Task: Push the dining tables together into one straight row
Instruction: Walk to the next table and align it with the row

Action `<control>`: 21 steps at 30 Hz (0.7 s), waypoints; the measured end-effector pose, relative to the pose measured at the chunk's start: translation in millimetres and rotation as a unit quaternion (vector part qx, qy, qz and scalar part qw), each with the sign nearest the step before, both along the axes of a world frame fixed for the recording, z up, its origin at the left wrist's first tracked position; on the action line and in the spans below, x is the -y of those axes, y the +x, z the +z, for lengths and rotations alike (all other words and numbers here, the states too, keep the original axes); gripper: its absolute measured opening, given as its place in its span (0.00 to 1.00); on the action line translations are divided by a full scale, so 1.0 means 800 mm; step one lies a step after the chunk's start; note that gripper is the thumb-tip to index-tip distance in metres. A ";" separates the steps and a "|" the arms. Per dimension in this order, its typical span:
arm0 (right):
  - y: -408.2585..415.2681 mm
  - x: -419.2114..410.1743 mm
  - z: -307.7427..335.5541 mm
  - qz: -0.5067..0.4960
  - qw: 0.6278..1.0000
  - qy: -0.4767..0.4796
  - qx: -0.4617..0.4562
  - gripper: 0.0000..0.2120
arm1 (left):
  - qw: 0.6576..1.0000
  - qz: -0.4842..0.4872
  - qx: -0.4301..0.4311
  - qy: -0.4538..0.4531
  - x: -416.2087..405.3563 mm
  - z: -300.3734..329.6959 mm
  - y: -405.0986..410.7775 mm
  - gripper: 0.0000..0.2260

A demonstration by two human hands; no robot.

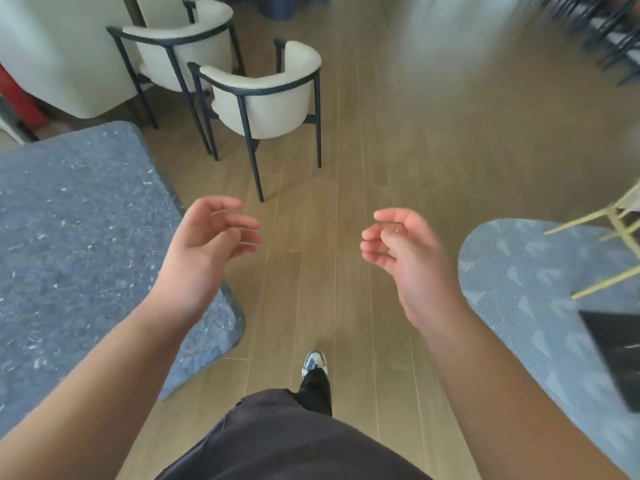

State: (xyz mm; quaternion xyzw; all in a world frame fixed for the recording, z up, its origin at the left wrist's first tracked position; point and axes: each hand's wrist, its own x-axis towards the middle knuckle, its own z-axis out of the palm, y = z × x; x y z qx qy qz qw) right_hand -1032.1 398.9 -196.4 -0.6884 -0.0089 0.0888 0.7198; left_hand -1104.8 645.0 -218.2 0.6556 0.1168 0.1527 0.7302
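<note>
At six o'clock, nearest the camera, a dark shirt hem and a black trouser leg end in a blue and white shoe (314, 362) planted on the wooden floor (381, 168). Two bare forearms reach forward from the bottom corners. The left hand (207, 244) hangs at about ten o'clock of the shoe, its grip loose and fairly wide, fingers gently curled and holding nothing. The right hand (405, 251) hangs at about one o'clock of the shoe, palm turned inward, its grip likewise relaxed and empty. The hands are well apart, with bare floor between them.

At nine o'clock the blue-grey speckled counter (76, 237) fills the left side, its rounded corner passing under the left forearm; neither hand touches it. At three o'clock lies a blue patterned rug (526, 271) with pale gold legs (595, 216) and a dark slab (616, 351) over it.

Farther off, at eleven to twelve o'clock, two cream armchairs with black frames, the nearer chair (266, 98) and the farther chair (180, 46), stand just beside each other. The far right is blurred.
</note>
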 end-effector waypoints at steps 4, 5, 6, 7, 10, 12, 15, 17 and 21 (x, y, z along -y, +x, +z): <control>0.125 0.009 0.014 -0.013 1.000 -0.016 0.014 0.13 | 1.000 -0.006 0.016 -0.007 0.004 0.000 0.134 0.15; 0.153 0.011 0.019 -0.019 0.999 -0.021 0.015 0.13 | 1.000 -0.010 0.012 -0.003 0.007 0.001 0.166 0.15; 0.182 0.014 0.024 -0.020 0.999 -0.025 0.020 0.13 | 1.000 -0.014 0.011 0.000 0.010 0.002 0.197 0.15; 0.209 0.017 0.029 -0.020 0.999 -0.028 0.021 0.13 | 1.000 -0.019 0.007 0.001 0.013 0.003 0.226 0.15; 0.275 0.024 0.042 -0.030 0.998 -0.035 0.041 0.13 | 1.000 -0.028 0.011 0.002 0.017 0.010 0.293 0.13; 0.309 0.020 0.042 -0.025 0.998 -0.023 0.046 0.13 | 1.000 -0.022 0.008 -0.010 0.007 0.014 0.323 0.13; 0.363 -0.002 0.038 0.006 0.999 -0.005 0.050 0.13 | 1.000 0.002 0.005 0.000 -0.019 0.017 0.364 0.13; 0.405 -0.025 0.033 0.039 0.998 -0.010 0.048 0.13 | 0.999 0.040 -0.004 0.003 -0.042 0.015 0.392 0.13; 0.497 -0.083 0.026 0.098 0.994 -0.003 0.054 0.13 | 0.994 0.112 -0.010 -0.002 -0.086 0.010 0.451 0.14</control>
